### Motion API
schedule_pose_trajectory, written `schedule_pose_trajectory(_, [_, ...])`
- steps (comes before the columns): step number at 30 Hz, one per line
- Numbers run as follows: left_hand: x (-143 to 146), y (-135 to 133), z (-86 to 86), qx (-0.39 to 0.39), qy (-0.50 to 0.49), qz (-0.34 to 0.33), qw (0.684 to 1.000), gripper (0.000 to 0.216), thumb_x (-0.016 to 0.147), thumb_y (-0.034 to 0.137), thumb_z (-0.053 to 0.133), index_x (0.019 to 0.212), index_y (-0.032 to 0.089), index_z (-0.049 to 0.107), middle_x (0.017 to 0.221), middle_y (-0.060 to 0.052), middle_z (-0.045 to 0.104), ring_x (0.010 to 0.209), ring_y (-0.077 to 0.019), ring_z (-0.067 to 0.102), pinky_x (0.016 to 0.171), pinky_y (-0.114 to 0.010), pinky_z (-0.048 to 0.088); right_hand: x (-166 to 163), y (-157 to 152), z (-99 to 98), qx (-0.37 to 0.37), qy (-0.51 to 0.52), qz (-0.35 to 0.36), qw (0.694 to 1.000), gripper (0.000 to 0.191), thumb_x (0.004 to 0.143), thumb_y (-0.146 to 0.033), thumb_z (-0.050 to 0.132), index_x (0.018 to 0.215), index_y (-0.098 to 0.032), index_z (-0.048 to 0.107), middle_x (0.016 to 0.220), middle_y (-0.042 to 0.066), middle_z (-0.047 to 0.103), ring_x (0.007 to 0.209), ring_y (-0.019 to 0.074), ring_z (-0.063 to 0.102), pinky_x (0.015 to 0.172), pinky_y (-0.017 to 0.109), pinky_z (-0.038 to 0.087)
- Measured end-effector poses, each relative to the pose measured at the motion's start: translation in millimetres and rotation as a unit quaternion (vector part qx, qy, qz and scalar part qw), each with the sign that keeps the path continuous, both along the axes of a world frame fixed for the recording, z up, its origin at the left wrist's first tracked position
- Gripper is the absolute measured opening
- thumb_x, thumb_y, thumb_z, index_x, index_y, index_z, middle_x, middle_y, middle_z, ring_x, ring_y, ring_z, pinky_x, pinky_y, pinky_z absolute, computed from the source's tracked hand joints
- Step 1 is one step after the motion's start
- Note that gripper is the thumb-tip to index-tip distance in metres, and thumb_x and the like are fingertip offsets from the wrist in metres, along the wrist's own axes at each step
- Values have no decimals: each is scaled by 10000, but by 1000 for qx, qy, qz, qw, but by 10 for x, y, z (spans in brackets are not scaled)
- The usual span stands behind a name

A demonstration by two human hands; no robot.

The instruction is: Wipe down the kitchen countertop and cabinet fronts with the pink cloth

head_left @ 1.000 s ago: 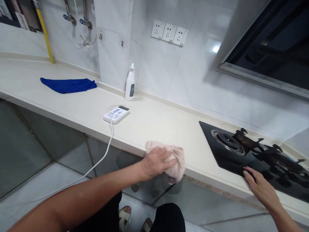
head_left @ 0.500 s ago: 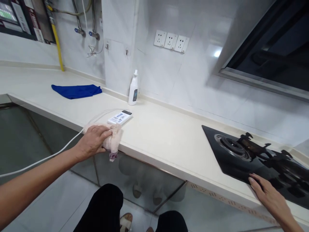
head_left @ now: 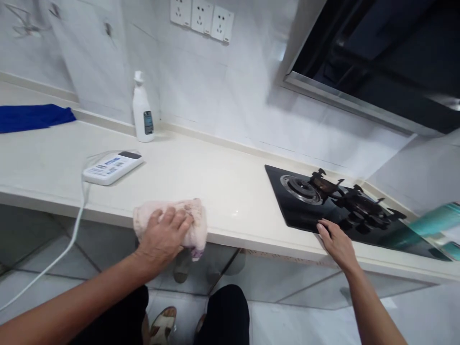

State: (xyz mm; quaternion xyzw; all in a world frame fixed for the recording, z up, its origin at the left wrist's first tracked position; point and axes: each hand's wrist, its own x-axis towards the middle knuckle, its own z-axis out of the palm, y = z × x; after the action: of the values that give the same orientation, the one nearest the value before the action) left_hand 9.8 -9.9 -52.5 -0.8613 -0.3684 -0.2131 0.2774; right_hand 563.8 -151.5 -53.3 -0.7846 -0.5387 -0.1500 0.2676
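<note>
My left hand (head_left: 163, 239) presses a pale pink cloth (head_left: 197, 223) onto the front edge of the countertop, its fingers bent over the fabric. A purple-marked corner of the cloth hangs over the edge. At the right, my right hand (head_left: 336, 242) rests on the front rim of the black gas stove (head_left: 305, 218), thumb apart and holding nothing. To the left of the cloth lies a white device with a dark panel and printed labels (head_left: 113, 167), a white cable running from it.
A white spray bottle (head_left: 143, 112) stands against the wall. The blue cloth (head_left: 34, 117) lies at the far left of the countertop (head_left: 215, 177). A dark range hood (head_left: 373, 62) juts out above the stove. Something teal (head_left: 427, 223) shows at the right, beside the stove.
My left hand has slid the pink cloth rightward along the counter edge, away from the white device. The view has turned right. My right hand stays at the stove's front rim.
</note>
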Motion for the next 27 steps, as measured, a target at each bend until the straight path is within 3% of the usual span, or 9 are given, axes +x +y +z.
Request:
schedule_pose_trajectory(6, [1434, -415, 32, 32, 7, -106, 994, 301, 1012, 182, 527, 1278, 204, 667, 1235, -103, 720, 1155, -306, 624, 954, -496, 494, -89, 9, -18, 14, -15, -7, 1000, 573, 1040, -612, 300, 1224, -235, 690, 1374, 121, 695, 1325, 300, 607, 1149, 515, 440])
schedule_pose_trajectory(11, [2333, -623, 63, 0, 32, -201, 979, 319, 1062, 168, 429, 1304, 165, 637, 1210, -121, 705, 1153, -297, 625, 898, -474, 495, -86, 16, 64, 30, 15, -2, 999, 546, 1036, -606, 335, 1186, -233, 705, 1351, 136, 692, 1324, 308, 594, 1142, 536, 428])
schedule_pose_trajectory(13, [2600, -705, 112, -21, 41, -226, 973, 314, 1072, 167, 402, 1271, 167, 646, 1192, -111, 702, 1129, -279, 636, 881, -454, 495, -253, -18, 134, 96, 44, -3, 994, 543, 1017, -621, 385, 1137, -204, 712, 1316, 173, 682, 1302, 330, 592, 1132, 561, 428])
schedule_pose_trajectory(16, [2874, -815, 201, -51, 45, -244, 967, 303, 1073, 168, 402, 1233, 145, 658, 1162, -115, 697, 1063, -247, 647, 843, -412, 495, -856, -115, 158, 255, 89, 32, 962, 451, 1021, -560, 476, 1165, -184, 680, 1303, 184, 644, 1287, 326, 582, 1114, 563, 440])
schedule_pose_trajectory(18, [2936, -849, 253, -70, 45, -251, 964, 292, 1061, 177, 438, 1242, 128, 662, 1170, -132, 696, 1070, -248, 645, 853, -405, 498, -1404, -174, 80, 319, 127, 85, 935, 348, 1044, -461, 507, 1238, -203, 636, 1307, 155, 629, 1280, 296, 588, 1090, 528, 466])
schedule_pose_trajectory(21, [2797, -795, 312, -96, 53, -270, 957, 252, 1003, 205, 568, 1210, 139, 695, 1179, -145, 714, 1133, -275, 639, 913, -414, 508, -2109, -192, -104, 340, 154, 129, 919, 342, 1059, -376, 500, 1356, -223, 574, 1376, 146, 592, 1335, 295, 556, 1118, 544, 451])
schedule_pose_trajectory(24, [2386, -607, 357, -109, 71, -314, 940, 326, 951, 273, 676, 1263, 179, 688, 1253, -128, 729, 1238, -274, 619, 1002, -394, 505, -2428, -140, -214, 283, 114, 179, 935, 452, 1064, -334, 457, 1507, -244, 475, 1512, 145, 532, 1444, 310, 476, 1184, 589, 389])
schedule_pose_trajectory(27, [1843, -367, 367, -152, 46, -376, 913, 541, 952, 330, 684, 1462, 200, 556, 1532, -119, 606, 1454, -239, 504, 1181, -387, 417, -2456, -82, -211, 169, 15, 227, 959, 547, 1029, -231, 450, 1571, -287, 404, 1610, 113, 467, 1512, 306, 413, 1246, 630, 278])
